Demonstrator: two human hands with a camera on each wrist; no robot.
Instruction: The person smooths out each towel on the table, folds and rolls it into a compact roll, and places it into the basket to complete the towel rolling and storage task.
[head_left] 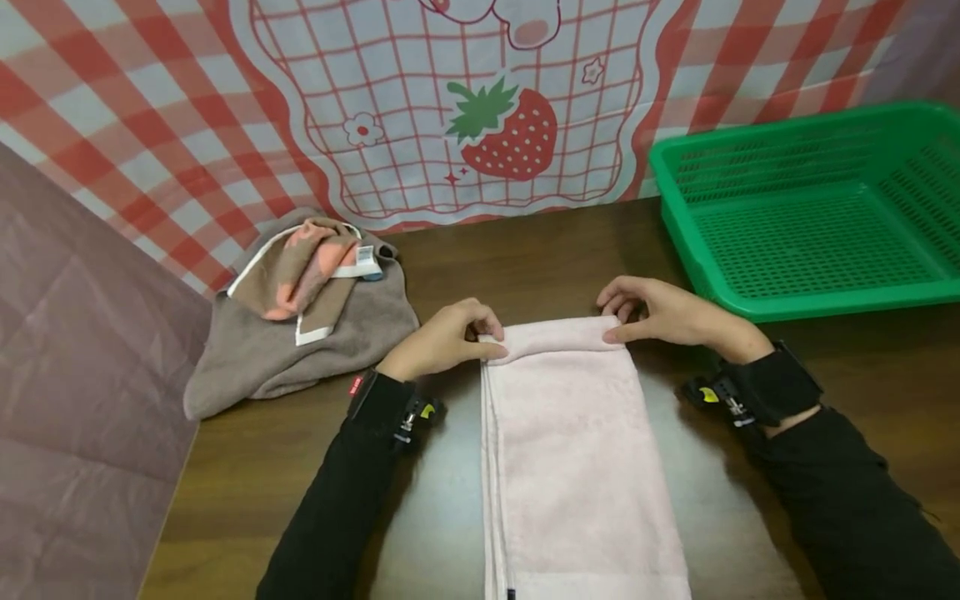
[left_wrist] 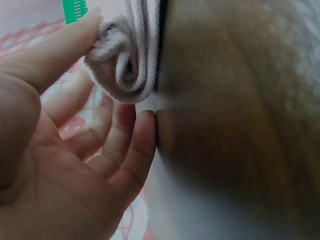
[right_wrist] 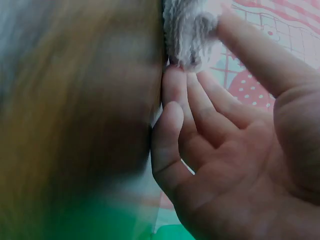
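pinching pink towel (head_left: 570,417) with both hands' fingers (head_left: 491,333).

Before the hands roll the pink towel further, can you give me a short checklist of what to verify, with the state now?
1. Left hand grips the left end of the rolled edge of the pink towel: ok, thumb and fingers pinch it.
2. Right hand grips the right end: ok.
3. Roll even across the width: ok in the head view.
4. Towel lies flat and straight on the table: ok, though its near end runs out of view.
5. Brown towel pile and green basket apart from the pink towel: ok.
6. Tightness of the roll: cannot tell.
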